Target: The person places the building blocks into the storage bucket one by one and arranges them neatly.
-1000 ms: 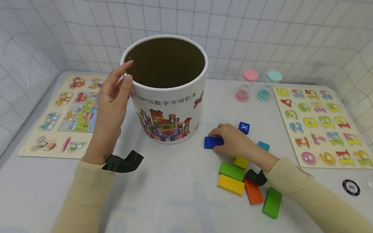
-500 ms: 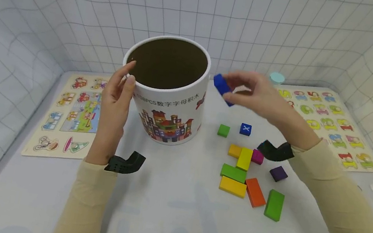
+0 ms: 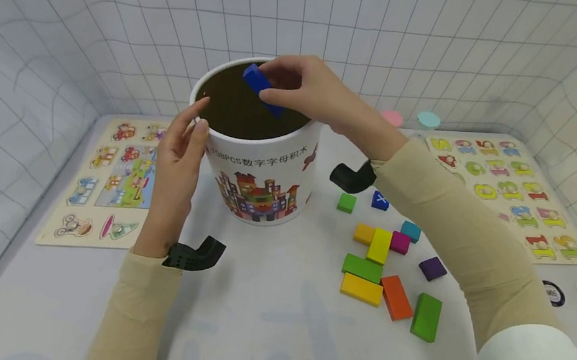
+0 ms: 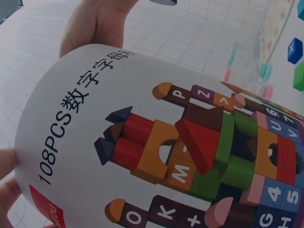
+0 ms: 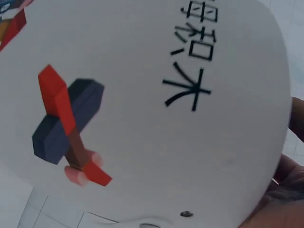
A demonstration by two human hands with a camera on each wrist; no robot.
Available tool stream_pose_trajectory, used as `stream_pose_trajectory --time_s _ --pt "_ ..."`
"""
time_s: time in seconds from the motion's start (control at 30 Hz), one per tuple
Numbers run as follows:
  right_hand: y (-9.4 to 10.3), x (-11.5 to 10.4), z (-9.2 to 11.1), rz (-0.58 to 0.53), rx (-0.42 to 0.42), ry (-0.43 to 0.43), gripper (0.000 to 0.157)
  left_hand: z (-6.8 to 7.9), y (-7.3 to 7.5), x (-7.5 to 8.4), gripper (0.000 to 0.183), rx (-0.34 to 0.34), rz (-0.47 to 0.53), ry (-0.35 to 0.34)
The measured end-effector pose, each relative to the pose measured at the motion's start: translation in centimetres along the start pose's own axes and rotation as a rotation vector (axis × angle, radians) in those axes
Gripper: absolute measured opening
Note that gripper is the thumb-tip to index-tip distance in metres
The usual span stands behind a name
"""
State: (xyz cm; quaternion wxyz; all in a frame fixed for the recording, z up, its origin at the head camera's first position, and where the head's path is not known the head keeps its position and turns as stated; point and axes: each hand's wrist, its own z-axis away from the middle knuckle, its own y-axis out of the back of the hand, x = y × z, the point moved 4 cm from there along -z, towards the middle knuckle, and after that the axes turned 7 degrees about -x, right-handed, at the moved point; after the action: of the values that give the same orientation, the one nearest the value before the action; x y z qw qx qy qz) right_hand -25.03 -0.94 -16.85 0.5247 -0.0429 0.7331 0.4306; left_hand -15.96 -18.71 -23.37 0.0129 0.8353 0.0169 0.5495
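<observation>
My right hand (image 3: 316, 91) pinches a long blue block (image 3: 257, 79) between thumb and fingers, over the mouth of a big white bucket (image 3: 259, 185) printed with coloured blocks. Thumb and fingers of my left hand (image 3: 179, 153) hold the bucket's rim at its left side. The printed wall of the bucket (image 4: 156, 142) fills much of the left wrist view, with the right hand (image 4: 97, 28) at its top. In the right wrist view the bucket wall (image 5: 142, 114) hides the blue block, and part of the right hand (image 5: 282, 204) shows at the right edge. The bucket's inside is dark.
Right of the bucket lie several loose blocks, among them a green cube (image 3: 346, 202), an orange-red block (image 3: 397, 298) and a purple cube (image 3: 432, 268). A number puzzle board (image 3: 535, 213) lies at right, a vehicle puzzle board (image 3: 76, 197) at left. Two sand timers (image 3: 428, 121) stand behind.
My right hand has picked the blue block up off the table and carried it up and left to over the bucket's mouth. The left hand has kept its place on the rim.
</observation>
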Motion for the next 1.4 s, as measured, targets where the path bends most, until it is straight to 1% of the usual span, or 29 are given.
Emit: stream_pose_trajectory --time_s 0.1,0.17,0.3,0.4,0.43,0.5,0.6,0.67,0.73,0.83,0.9,0.97,1.07,1.17,1.27,1.4 --pt "-0.1 0.1 -1.1 0.104 -0.021 -0.014 0.039 0.2 -0.4 0.8 0.037 0.0 -0.006 -0.002" --pt "-0.2 0.1 -1.6 0.152 -0.038 -0.029 0.036 0.3 -0.6 1.3 0.036 -0.001 -0.005 -0.003" --pt "-0.4 0.0 -1.9 0.248 -0.032 -0.022 0.03 0.0 -0.3 0.7 0.037 -0.002 0.006 -0.009" --pt "-0.5 0.0 -1.8 0.3 0.006 -0.001 0.028 -0.2 0.0 0.2 0.037 -0.001 0.007 -0.014" --pt "-0.5 0.0 -1.7 0.299 0.024 0.011 0.028 -0.2 0.1 0.1 0.037 -0.001 0.008 -0.016" --pt "-0.6 0.0 -1.3 0.27 0.069 0.055 0.028 -0.3 0.2 -0.1 0.036 0.0 0.01 -0.016" --pt "-0.8 0.0 0.3 0.167 0.15 0.15 0.025 -0.2 0.3 -0.2 0.036 0.001 0.005 -0.018" --pt "-1.0 -0.5 2.1 0.079 0.184 0.183 0.024 -0.2 0.2 -0.2 0.036 0.001 -0.012 -0.018" --pt "-1.0 -0.9 4.3 0.003 0.217 0.208 0.024 -0.2 0.2 -0.1 0.037 -0.001 -0.028 -0.024" --pt "-1.0 -0.8 7.9 -0.096 0.247 0.188 0.024 -0.2 0.1 0.0 0.037 -0.002 -0.05 -0.028" --pt "-1.0 0.7 9.9 -0.128 0.249 0.169 0.024 -0.3 0.0 -0.1 0.037 -0.002 -0.05 -0.031" --pt "-1.2 2.9 11.8 -0.135 0.221 0.117 0.026 -0.3 -0.1 -0.1 0.037 0.0 -0.048 -0.027" --pt "-1.8 6.9 14.3 -0.099 0.127 0.014 0.029 -0.4 -0.1 -0.1 0.037 0.002 -0.026 -0.019" --pt "-2.5 10.3 16.4 -0.057 0.036 -0.099 0.03 -0.5 0.0 0.0 0.037 0.001 -0.016 -0.02" --pt "-3.0 12.9 17.6 0.018 -0.018 -0.166 0.031 -0.5 0.2 0.2 0.037 0.003 -0.034 -0.019" --pt "-3.5 14.9 18.2 0.145 -0.058 -0.191 0.034 -0.4 0.4 0.1 0.038 0.006 -0.049 -0.003"
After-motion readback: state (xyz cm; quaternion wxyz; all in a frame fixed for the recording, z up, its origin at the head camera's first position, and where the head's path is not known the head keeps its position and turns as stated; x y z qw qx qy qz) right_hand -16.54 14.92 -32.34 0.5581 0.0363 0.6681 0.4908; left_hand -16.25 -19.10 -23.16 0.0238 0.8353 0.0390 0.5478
